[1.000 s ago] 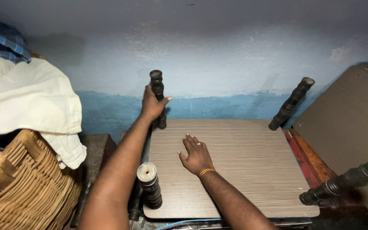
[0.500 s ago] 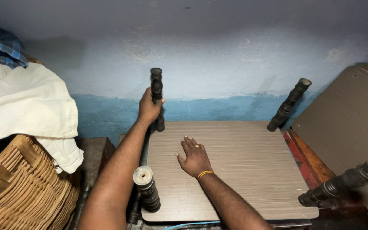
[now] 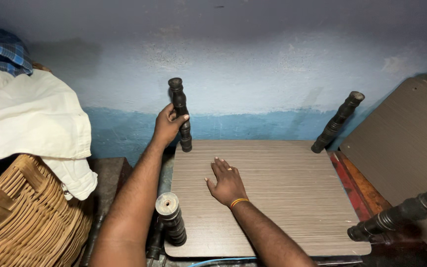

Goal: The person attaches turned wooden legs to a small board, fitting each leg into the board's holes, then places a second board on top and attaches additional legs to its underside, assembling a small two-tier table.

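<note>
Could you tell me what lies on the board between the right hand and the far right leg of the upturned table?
In the head view, only bare striped board lies between the right hand and the far right leg; nothing rests there.

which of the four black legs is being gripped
The far-left black turned leg, wrapped by the left hand; the other three legs stand untouched.

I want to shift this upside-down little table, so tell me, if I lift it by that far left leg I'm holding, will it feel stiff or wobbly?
Probably stiff: the board looks flat and rigid under the right hand. The far left leg, gripped by the left hand, is ridged, so it should not slip. Lifted by one corner leg alone, it would likely tilt.
</note>
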